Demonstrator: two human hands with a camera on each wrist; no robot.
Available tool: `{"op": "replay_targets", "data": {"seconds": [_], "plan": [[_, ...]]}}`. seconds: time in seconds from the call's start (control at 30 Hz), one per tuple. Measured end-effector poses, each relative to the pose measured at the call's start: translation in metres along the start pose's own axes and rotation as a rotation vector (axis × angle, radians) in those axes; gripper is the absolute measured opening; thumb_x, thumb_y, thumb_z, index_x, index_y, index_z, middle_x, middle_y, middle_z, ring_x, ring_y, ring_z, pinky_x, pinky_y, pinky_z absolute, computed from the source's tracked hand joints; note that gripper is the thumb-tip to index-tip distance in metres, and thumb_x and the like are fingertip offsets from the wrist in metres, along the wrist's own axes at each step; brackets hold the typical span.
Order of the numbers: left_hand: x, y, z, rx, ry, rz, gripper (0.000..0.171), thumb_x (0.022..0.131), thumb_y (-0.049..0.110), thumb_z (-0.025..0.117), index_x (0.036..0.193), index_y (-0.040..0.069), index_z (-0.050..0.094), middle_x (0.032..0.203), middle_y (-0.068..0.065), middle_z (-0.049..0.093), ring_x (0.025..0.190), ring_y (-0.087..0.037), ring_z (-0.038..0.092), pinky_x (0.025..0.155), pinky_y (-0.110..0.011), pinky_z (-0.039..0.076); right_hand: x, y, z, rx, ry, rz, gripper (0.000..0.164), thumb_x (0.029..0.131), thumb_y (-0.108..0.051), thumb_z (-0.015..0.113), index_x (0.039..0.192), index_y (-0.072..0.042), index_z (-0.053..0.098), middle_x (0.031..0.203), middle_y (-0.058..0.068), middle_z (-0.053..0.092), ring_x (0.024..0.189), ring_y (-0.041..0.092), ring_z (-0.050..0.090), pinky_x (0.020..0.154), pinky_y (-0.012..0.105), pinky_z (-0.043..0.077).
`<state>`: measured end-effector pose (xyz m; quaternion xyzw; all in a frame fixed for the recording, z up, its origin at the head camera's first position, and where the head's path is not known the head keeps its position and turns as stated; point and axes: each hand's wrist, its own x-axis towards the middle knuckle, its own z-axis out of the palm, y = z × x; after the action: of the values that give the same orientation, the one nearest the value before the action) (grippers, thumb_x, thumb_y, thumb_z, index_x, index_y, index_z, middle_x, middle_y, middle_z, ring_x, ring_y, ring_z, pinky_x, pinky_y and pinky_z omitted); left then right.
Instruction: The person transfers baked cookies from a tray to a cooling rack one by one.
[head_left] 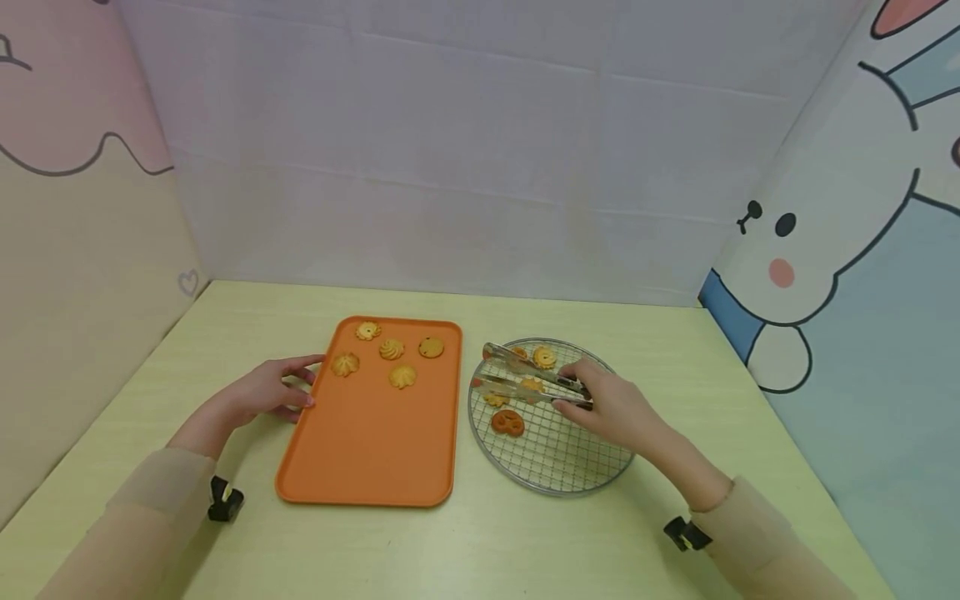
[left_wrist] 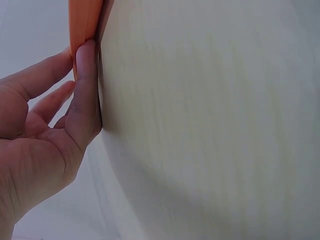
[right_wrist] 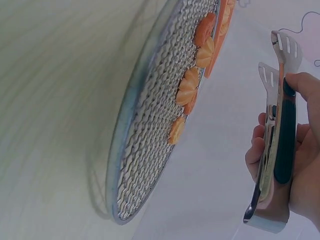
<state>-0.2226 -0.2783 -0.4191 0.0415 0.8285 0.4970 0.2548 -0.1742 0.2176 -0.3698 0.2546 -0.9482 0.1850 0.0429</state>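
My left hand [head_left: 264, 392] rests its fingertips against the left rim of an orange tray [head_left: 375, 450]. In the left wrist view, the thumb [left_wrist: 86, 62] lies against the tray's outer side. Several golden cookies [head_left: 402, 377] sit in the tray's far half. My right hand [head_left: 618, 408] holds metal serving tongs [right_wrist: 286, 140] with dark grips, their slotted ends apart and nothing between them. The tongs reach leftward over a round wire rack [head_left: 570, 454]. On the rack are a brown pretzel-shaped cookie [head_left: 507, 422], a flower-shaped cookie [head_left: 544, 357] and others partly hidden beneath the tongs.
Tray and rack stand side by side on a pale wood-grain table [head_left: 487, 550], with a narrow gap between them. A white cloth wall [head_left: 465, 167] closes off the back. Printed panels stand at both sides, the right one with a rabbit drawing [head_left: 817, 233].
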Motion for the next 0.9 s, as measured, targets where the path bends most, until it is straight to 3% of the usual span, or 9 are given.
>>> {"op": "replay_targets", "data": {"seconds": [0.23,0.53,0.77,0.9], "plan": [[0.0,-0.001,0.001,-0.011,-0.003,0.002,0.08,0.085,0.004,0.066,0.15,0.005,0.02,0.123,-0.022,0.038,0.084,-0.02,0.059,0.071,-0.037,0.058,0.013,-0.01,-0.005,-0.027,0.023,-0.039,0.043,0.088,-0.037,0.065,0.118,-0.007,0.057,0.112,0.005,0.06,0.084,0.015,0.059,0.068,0.032,0.052],[0.0,-0.001,0.0,-0.008,-0.005,-0.003,0.08,0.086,0.006,0.067,0.151,0.006,0.019,0.124,-0.022,0.038,0.084,-0.02,0.06,0.072,-0.036,0.057,0.03,-0.024,-0.01,-0.031,0.015,-0.072,0.045,0.09,-0.039,0.062,0.122,-0.007,0.056,0.11,0.003,0.059,0.081,0.014,0.058,0.063,0.03,0.051],[0.001,-0.003,-0.001,-0.013,-0.01,0.004,0.081,0.086,0.006,0.067,0.151,0.006,0.019,0.124,-0.022,0.038,0.084,-0.02,0.06,0.072,-0.036,0.057,0.046,-0.036,-0.009,-0.02,0.001,-0.081,0.045,0.091,-0.041,0.06,0.123,-0.009,0.055,0.114,0.002,0.059,0.096,0.019,0.061,0.075,0.036,0.054],[0.001,-0.003,-0.001,-0.011,-0.009,0.001,0.081,0.086,0.006,0.067,0.151,0.006,0.019,0.124,-0.022,0.038,0.084,-0.02,0.06,0.072,-0.036,0.057,0.055,-0.042,-0.006,-0.017,-0.011,-0.082,0.045,0.092,-0.042,0.059,0.123,-0.01,0.055,0.115,0.002,0.058,0.096,0.016,0.06,0.076,0.034,0.053]]}}
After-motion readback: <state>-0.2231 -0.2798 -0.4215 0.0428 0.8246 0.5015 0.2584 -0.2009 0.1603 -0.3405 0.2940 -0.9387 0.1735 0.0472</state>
